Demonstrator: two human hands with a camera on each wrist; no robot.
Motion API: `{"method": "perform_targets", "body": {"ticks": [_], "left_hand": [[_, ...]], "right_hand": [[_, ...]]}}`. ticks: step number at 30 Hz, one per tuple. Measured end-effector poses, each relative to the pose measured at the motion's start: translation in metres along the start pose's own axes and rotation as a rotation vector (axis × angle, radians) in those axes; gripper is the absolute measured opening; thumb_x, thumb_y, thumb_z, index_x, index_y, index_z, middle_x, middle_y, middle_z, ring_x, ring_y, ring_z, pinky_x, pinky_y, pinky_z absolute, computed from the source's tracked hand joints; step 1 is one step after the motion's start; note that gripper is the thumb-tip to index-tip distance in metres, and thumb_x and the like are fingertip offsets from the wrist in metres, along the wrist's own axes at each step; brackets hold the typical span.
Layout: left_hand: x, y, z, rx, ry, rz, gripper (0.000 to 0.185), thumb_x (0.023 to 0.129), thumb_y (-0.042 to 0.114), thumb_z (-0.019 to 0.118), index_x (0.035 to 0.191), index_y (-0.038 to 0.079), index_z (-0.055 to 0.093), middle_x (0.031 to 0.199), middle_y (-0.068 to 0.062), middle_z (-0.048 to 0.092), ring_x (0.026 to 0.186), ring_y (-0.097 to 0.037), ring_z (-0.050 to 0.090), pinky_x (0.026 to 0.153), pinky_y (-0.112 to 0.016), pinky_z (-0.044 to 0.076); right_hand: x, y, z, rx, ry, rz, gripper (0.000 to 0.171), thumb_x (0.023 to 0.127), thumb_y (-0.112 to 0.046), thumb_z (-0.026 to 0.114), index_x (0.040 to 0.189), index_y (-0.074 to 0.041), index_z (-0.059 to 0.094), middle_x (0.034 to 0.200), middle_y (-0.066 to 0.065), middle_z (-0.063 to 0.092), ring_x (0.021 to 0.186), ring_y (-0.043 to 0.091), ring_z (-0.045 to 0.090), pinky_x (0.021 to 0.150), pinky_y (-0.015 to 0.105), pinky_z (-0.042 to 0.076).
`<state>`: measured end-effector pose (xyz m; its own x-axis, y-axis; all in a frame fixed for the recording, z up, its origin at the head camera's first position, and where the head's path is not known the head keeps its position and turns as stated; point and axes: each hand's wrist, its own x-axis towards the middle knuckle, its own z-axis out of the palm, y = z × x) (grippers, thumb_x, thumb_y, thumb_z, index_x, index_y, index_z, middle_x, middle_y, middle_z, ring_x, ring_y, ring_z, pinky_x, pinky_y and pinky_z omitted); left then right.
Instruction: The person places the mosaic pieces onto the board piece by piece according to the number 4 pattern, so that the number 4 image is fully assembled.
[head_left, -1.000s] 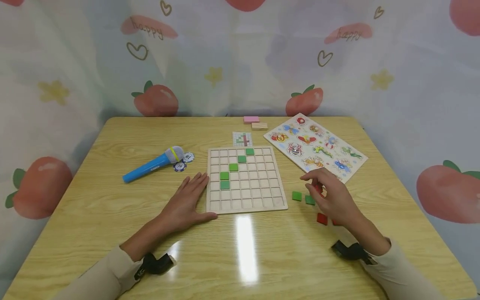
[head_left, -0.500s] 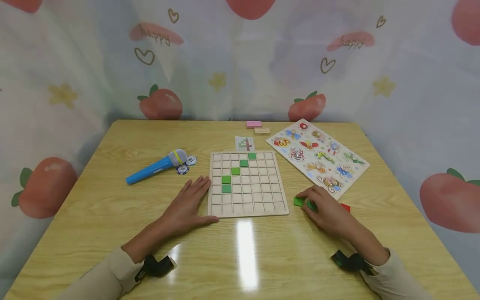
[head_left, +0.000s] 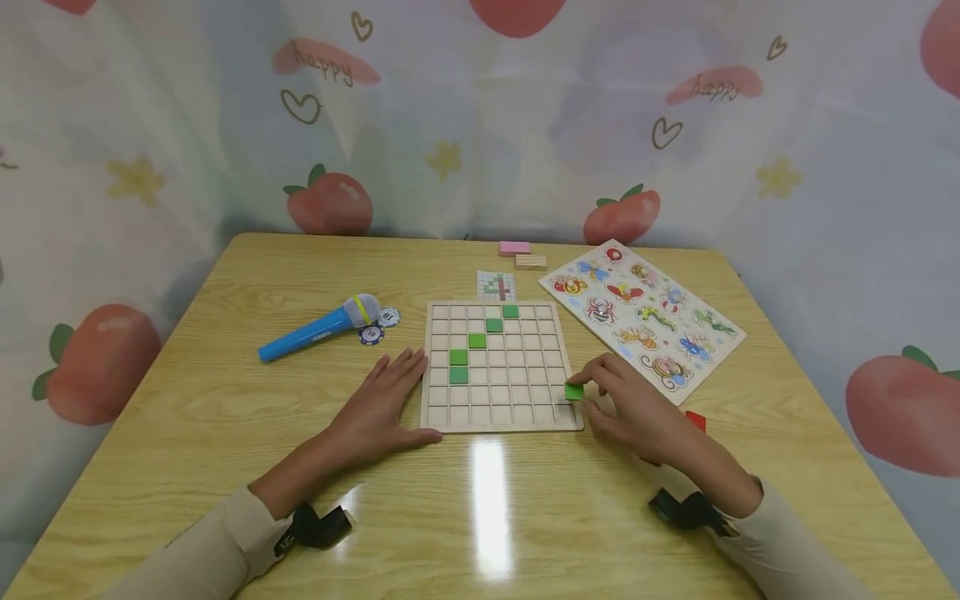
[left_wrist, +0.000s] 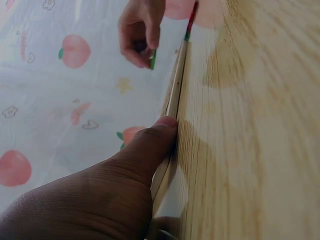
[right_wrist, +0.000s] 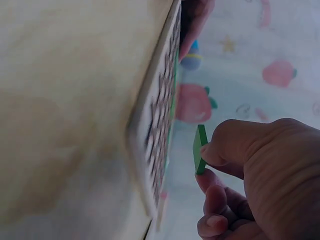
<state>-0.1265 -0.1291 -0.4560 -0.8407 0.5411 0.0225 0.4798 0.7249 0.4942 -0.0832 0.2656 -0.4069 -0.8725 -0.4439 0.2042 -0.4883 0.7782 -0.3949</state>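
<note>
A square wooden grid board [head_left: 504,417] lies mid-table, with several green tiles [head_left: 477,341] in its cells along a slanting line. At the board's left front corner rests my left hand [head_left: 378,404], fingers straight along the left side. Its thumb [left_wrist: 155,137] touches the front edge. My right hand [head_left: 626,408] pinches a green square tile [right_wrist: 200,150] between thumb and finger, raised above the board's right edge. Partly hidden behind that hand, a red tile [head_left: 696,421] lies on the table. Behind the board lies a small pattern card [head_left: 497,286].
A blue toy microphone [head_left: 309,335] lies on the left, touching or near two round chips [head_left: 371,335]. An insect puzzle board [head_left: 645,312] lies at the back right. Pink [head_left: 514,248] and plain wood blocks [head_left: 531,262] sit near the rear edge.
My right hand reached down to the tiles on the right, took a green one and brought it left over the board's edge. My left hand has stayed at the corner.
</note>
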Motion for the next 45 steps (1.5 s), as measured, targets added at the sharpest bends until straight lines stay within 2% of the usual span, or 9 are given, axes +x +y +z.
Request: {"method": "perform_targets", "body": {"ticks": [5,10,16,20,30,34,37,40,45], "left_hand": [[-0.001,0.002,-0.002,-0.005,-0.002,0.011,0.120,0.082,0.061,0.086,0.170,0.005,0.026,0.179,-0.012,0.025,0.168,-0.032,0.018,0.139,-0.055,0.010],[0.000,0.002,-0.001,-0.016,0.001,0.003,0.120,0.082,0.061,0.086,0.170,0.006,0.026,0.179,-0.010,0.025,0.169,-0.031,0.018,0.139,-0.055,0.009],[0.001,0.002,0.002,-0.011,0.007,-0.006,0.121,0.081,0.063,0.086,0.170,0.007,0.026,0.179,-0.009,0.026,0.169,-0.030,0.018,0.140,-0.054,0.009],[0.002,0.003,0.002,0.002,0.008,0.002,0.120,0.082,0.063,0.086,0.170,0.007,0.026,0.179,-0.010,0.026,0.169,-0.031,0.019,0.139,-0.054,0.010],[0.002,0.002,0.001,-0.007,0.005,-0.013,0.121,0.082,0.063,0.086,0.170,0.007,0.025,0.179,-0.010,0.025,0.169,-0.029,0.018,0.140,-0.053,0.009],[0.001,0.002,0.002,-0.006,0.004,-0.022,0.120,0.082,0.064,0.085,0.170,0.007,0.026,0.179,-0.010,0.025,0.169,-0.030,0.018,0.140,-0.054,0.009],[0.000,0.002,0.003,-0.007,0.000,-0.023,0.120,0.083,0.064,0.084,0.170,0.006,0.026,0.179,-0.010,0.025,0.169,-0.031,0.018,0.139,-0.055,0.010],[0.000,0.002,0.003,-0.004,-0.006,-0.014,0.119,0.083,0.063,0.084,0.170,0.006,0.026,0.179,-0.011,0.025,0.169,-0.032,0.018,0.139,-0.055,0.009],[0.001,0.003,0.000,0.012,0.001,-0.002,0.118,0.083,0.061,0.085,0.169,0.004,0.027,0.178,-0.012,0.026,0.168,-0.033,0.019,0.139,-0.055,0.010]], "right_hand": [[0.037,-0.023,0.007,0.004,-0.065,-0.065,0.026,0.099,-0.008,0.074,0.124,-0.015,0.070,0.124,0.003,0.061,0.107,0.020,0.062,0.084,0.031,0.058],[0.074,-0.038,0.019,-0.003,-0.147,-0.131,0.027,0.100,-0.008,0.071,0.127,-0.013,0.070,0.121,0.006,0.060,0.106,0.017,0.057,0.086,0.032,0.056],[0.102,-0.043,0.036,0.026,-0.251,-0.135,0.019,0.102,-0.010,0.068,0.120,-0.014,0.072,0.121,0.005,0.061,0.109,0.017,0.057,0.091,0.034,0.055],[0.109,-0.044,0.044,0.005,-0.279,-0.145,0.016,0.103,-0.010,0.067,0.116,-0.015,0.074,0.118,0.006,0.062,0.103,0.017,0.057,0.087,0.033,0.055],[0.119,-0.045,0.053,-0.038,-0.256,-0.236,0.010,0.103,-0.009,0.070,0.108,-0.014,0.077,0.112,0.006,0.065,0.100,0.017,0.061,0.084,0.030,0.056],[0.114,-0.044,0.047,-0.030,-0.262,-0.273,0.019,0.103,-0.006,0.068,0.117,-0.009,0.081,0.115,0.010,0.066,0.108,0.022,0.064,0.090,0.033,0.059],[0.105,-0.042,0.037,-0.010,-0.266,-0.281,0.030,0.105,-0.003,0.064,0.131,-0.011,0.077,0.124,0.011,0.064,0.114,0.023,0.063,0.093,0.034,0.060],[0.085,-0.034,0.014,0.039,-0.183,-0.267,0.037,0.105,0.001,0.063,0.138,-0.013,0.072,0.129,0.010,0.064,0.111,0.020,0.062,0.089,0.032,0.060],[0.036,-0.005,-0.029,0.095,0.143,-0.213,0.041,0.098,0.011,0.066,0.130,-0.014,0.074,0.118,0.003,0.071,0.089,0.007,0.058,0.074,0.019,0.052]]}}
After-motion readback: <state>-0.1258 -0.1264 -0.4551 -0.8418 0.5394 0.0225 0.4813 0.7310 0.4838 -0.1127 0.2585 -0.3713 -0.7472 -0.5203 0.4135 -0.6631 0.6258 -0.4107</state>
